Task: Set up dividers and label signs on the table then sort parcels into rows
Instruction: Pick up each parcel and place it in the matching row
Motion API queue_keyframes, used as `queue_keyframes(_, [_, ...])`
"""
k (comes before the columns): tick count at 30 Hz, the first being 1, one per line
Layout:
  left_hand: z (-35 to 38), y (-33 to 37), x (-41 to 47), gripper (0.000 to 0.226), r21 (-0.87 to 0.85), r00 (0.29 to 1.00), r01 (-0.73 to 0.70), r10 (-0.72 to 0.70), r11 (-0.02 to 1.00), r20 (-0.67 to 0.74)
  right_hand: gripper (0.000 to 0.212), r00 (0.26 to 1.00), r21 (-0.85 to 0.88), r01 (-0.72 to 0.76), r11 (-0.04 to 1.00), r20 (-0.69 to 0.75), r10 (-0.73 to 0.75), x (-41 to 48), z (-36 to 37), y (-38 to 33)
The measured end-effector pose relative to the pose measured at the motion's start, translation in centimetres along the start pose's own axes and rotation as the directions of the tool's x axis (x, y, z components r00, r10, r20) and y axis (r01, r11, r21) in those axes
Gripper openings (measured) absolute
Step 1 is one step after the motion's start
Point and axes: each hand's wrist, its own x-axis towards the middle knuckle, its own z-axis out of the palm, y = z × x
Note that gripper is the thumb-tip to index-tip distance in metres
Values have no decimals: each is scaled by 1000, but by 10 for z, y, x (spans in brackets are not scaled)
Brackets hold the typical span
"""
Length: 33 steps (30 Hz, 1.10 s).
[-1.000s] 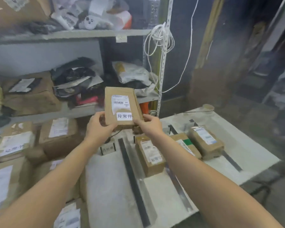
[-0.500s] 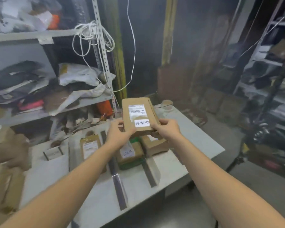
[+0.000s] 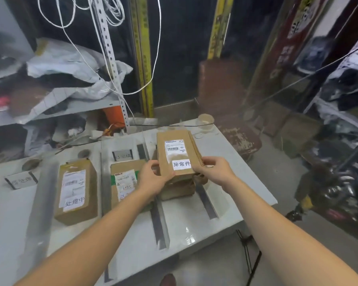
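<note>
White tabletop (image 3: 184,221); left hand (image 3: 153,179), right hand (image 3: 217,172) pinch a flat brown cardboard parcel (image 3: 175,155). Crooked on the lower brown parcel (image 3: 178,189), it may slide.

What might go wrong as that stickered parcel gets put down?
The brown cardboard parcel with the white sticker, held by the left hand and right hand, hangs over another brown parcel; stacked askew, it might slide off. That row is nearest the white table's right edge, so a slip could drop it to the floor.
</note>
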Motion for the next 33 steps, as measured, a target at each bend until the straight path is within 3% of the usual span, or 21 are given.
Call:
queue_keyframes(4, [13,-5,1,61,13,997,56,-55,998,-61,75,997,-90,47,995,60,-42,19,-1,11])
queue_keyframes(8, [32,-3,-4,50,19,989,96,-93,995,-115,54,987,-183,94,979,144,-68,35,-4,18])
queue_keyframes(13, [49,11,-16,59,110,985,121,-106,987,-135,46,969,-285,150,947,234,-83,46,-10,26])
queue_keyframes(16, [47,26,-22,51,188,980,105,-69,977,-189,50,958,-356,223,907,253,-137,50,-20,17])
queue_keyframes(18, [37,38,-28,53,261,968,120,-55,958,-245,40,949,-395,286,873,240,-202,50,-22,6])
queue_keyframes(23, [-31,54,-47,73,517,930,187,18,835,-367,51,854,-410,507,758,359,-377,43,12,-44])
queue_keyframes(26, [-96,51,-67,66,641,921,239,40,729,-388,52,772,-422,630,652,436,-463,27,54,-82])
queue_keyframes(33, [-257,-5,-133,66,743,858,443,3,502,-514,58,619,-430,784,448,599,-508,-34,182,-162])
